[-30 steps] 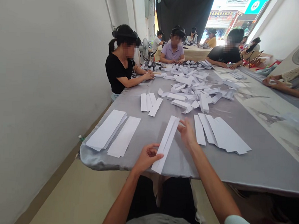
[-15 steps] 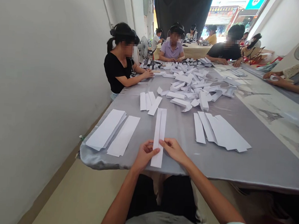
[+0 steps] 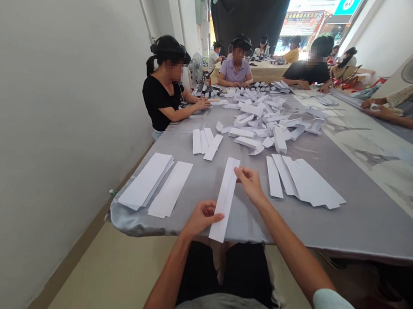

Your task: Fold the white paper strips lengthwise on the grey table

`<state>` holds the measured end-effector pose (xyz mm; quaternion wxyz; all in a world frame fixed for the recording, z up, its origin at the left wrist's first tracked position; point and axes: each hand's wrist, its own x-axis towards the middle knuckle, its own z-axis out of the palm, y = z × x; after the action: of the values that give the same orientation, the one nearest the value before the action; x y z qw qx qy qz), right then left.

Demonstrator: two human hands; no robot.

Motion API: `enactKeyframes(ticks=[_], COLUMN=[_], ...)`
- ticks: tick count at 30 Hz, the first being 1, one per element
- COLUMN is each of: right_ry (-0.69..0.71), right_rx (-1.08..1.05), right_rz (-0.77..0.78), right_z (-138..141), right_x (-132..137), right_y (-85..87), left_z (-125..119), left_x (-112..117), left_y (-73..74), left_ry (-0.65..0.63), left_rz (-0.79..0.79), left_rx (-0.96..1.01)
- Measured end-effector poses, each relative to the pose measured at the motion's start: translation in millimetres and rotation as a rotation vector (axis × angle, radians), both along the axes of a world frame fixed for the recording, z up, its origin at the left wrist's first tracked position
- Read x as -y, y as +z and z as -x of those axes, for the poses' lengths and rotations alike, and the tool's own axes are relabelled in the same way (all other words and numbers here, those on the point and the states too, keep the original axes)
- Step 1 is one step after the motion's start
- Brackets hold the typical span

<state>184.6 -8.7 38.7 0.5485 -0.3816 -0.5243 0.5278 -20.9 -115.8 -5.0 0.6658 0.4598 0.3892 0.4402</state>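
Watching remotely, I see the left hand [image 3: 201, 218] curled closed on a folded paper strip [image 3: 224, 198] while the right hand [image 3: 250, 184] pinches its upper edge, arms reaching forward.

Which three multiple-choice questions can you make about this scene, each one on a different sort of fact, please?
1. Where is the right hand?
A. At the far end of the long white paper strip
B. On the folded paper pile
C. Under the table

2. What colour is the satin tablecloth?
A. Red
B. Grey
C. Green

3. What state is the strip in?
A. Torn in two
B. Crumpled
C. Whole, with a lengthwise crease

Answers:
1. A: the fingers touch the strip's far end.
2. B: grey cloth shows around the papers.
3. C: one crease runs along its length.
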Motion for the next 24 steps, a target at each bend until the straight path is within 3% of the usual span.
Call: enactKeyframes(ticks=[9, 19, 22, 24], right_ry=[-0.190, -0.236, -0.135, 0.059], right_rx=[-0.051, -0.114, -0.068, 0.042], right_rz=[-0.061, -0.014, 0.064, 0.145], right_z=[9.0, 16.5, 16.7, 17.4], right_x=[-4.9, -12.9, -6.4, 4.4], right_y=[16.4, 27.2, 25.6, 19.5], left_z=[-0.8, -0.2, -5.2, -9.1], left_x=[-0.2, 0.1, -1.3, -3.6], left_y=[2.6, -3.0, -2.8, -2.3], left_ry=[-0.020, -0.001, 0.131, 0.236], left_rz=[-0.003, 0.018, -0.004, -0.051], left_rx=[0.002, 0.055, 0.088, 0.109])
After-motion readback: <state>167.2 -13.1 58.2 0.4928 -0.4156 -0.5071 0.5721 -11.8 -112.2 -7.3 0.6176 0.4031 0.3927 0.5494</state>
